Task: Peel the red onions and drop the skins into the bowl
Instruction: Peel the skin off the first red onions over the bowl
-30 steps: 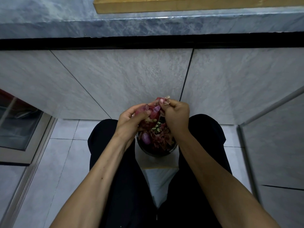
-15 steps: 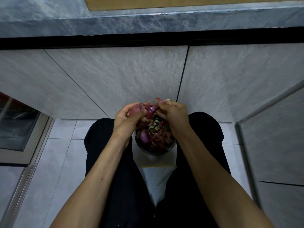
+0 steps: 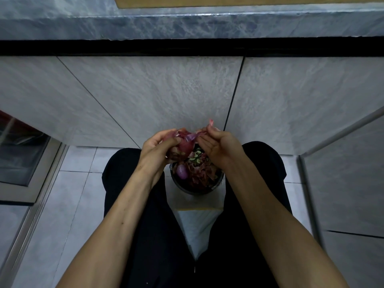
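A red onion (image 3: 185,144) is held just above a dark bowl (image 3: 197,189) that sits between my knees. My left hand (image 3: 159,149) grips the onion from the left, fingers curled around it. My right hand (image 3: 218,145) pinches a strip of purple-red skin (image 3: 196,135) that stretches from the onion's top toward the right, its torn end poking up past the fingertips. The bowl holds a heap of reddish skins (image 3: 202,173) and one peeled purple onion (image 3: 182,171) on its left side.
I sit in dark trousers (image 3: 145,235) on a pale seat (image 3: 197,223) facing a grey tiled wall (image 3: 166,96) under a marble counter edge (image 3: 187,28). White floor tiles (image 3: 68,194) lie to the left, beside a framed glass panel (image 3: 20,154).
My right hand has pulled away to the right, stretching the skin strip off the onion. Both hands have shifted slightly up and apart above the bowl.
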Available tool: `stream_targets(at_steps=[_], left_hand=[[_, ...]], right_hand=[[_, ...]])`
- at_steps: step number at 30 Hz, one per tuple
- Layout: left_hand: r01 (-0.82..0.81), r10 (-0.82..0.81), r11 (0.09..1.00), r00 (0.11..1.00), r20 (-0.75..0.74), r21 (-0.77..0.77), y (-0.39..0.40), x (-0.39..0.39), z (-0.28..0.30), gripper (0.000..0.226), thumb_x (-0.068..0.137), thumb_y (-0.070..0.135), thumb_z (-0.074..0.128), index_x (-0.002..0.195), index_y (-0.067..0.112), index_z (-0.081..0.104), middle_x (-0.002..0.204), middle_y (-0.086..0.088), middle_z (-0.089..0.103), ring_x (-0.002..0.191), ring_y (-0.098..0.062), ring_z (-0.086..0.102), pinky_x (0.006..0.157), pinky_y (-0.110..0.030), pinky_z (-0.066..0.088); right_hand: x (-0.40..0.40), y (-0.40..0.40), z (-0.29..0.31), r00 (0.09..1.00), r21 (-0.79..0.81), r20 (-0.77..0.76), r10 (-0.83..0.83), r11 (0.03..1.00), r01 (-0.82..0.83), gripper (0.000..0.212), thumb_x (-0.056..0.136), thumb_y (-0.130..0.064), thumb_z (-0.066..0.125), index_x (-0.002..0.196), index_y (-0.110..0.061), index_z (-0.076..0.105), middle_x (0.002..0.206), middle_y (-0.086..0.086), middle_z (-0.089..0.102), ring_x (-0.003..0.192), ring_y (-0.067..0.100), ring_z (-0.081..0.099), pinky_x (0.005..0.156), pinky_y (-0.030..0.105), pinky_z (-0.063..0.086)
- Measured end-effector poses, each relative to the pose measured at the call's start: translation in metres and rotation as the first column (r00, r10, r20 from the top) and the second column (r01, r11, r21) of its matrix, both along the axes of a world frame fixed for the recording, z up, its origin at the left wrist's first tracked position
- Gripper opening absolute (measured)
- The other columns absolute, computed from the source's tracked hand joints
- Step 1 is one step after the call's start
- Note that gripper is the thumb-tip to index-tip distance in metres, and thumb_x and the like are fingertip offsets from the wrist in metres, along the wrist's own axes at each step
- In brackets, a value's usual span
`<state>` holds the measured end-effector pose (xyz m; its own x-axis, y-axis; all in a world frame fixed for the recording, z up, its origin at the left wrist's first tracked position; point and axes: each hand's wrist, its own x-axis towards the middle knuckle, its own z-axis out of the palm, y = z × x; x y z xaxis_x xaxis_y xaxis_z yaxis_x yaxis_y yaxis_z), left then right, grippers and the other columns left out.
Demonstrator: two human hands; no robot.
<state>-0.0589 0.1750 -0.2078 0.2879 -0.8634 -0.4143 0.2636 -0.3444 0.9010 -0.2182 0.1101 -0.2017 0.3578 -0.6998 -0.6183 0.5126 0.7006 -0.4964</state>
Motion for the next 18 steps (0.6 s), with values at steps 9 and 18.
stream_targets(at_steps=[9,18], left_hand=[[-0.069,0.069,0.998,0.998,-0.004,0.007,0.004,0.015,0.001,0.015,0.093,0.005,0.062,0.099,0.015,0.071,0.092,0.000,0.077,0.084,-0.022,0.071,0.071,-0.040,0.061],[-0.097,0.102,0.991,0.993,-0.059,0.088,0.000,0.013,0.000,0.012,0.095,0.011,0.065,0.104,0.015,0.071,0.094,-0.003,0.078,0.090,-0.023,0.073,0.069,-0.038,0.061]], right_hand=[[-0.011,-0.021,-0.031,0.787,-0.330,-0.616,-0.029,0.917,-0.224,0.025,0.090,-0.013,0.069,0.070,0.002,0.069,0.051,0.008,0.060,0.044,0.018,0.059,0.051,0.029,0.053],[0.008,-0.017,-0.037,0.076,-0.062,-0.997,0.017,0.409,-0.910,0.053,0.098,-0.031,0.053,0.052,-0.013,0.034,0.050,0.000,0.034,0.046,0.009,0.034,0.043,0.023,0.020]])
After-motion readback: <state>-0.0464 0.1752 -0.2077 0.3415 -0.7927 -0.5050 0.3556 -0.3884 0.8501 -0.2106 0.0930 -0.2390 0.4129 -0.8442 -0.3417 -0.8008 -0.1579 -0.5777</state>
